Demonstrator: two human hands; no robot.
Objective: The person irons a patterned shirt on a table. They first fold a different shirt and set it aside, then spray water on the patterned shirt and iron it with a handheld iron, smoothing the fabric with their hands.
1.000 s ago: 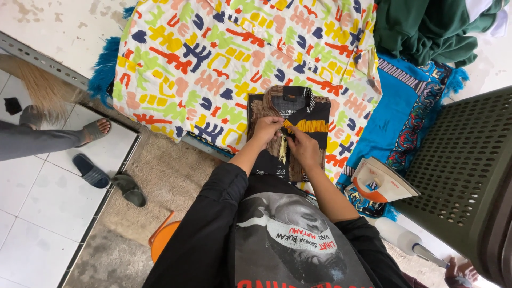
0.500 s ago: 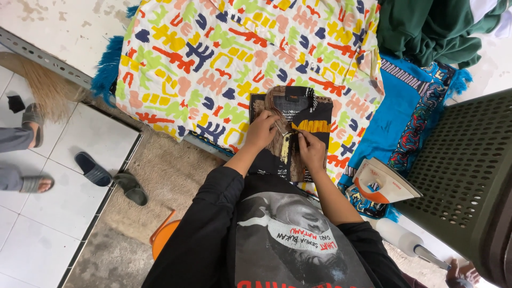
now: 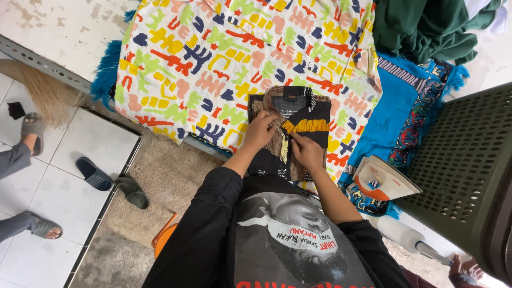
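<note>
**Folded dark shirt under both hands, centre of frame**

The dark patterned shirt (image 3: 298, 125) lies on a multicoloured printed cloth (image 3: 213, 58) at centre frame, already folded into a compact rectangle with collar uppermost. The left hand (image 3: 260, 130) and right hand (image 3: 306, 151) meet at its front placket, fingers pressed together, apparently pinching a button or the yellow trim; the detail is too small to confirm. Judged status: folding largely done, front closure unfinished. An iron (image 3: 381, 181) rests lower right, beside a green perforated basket (image 3: 469, 176).
</note>
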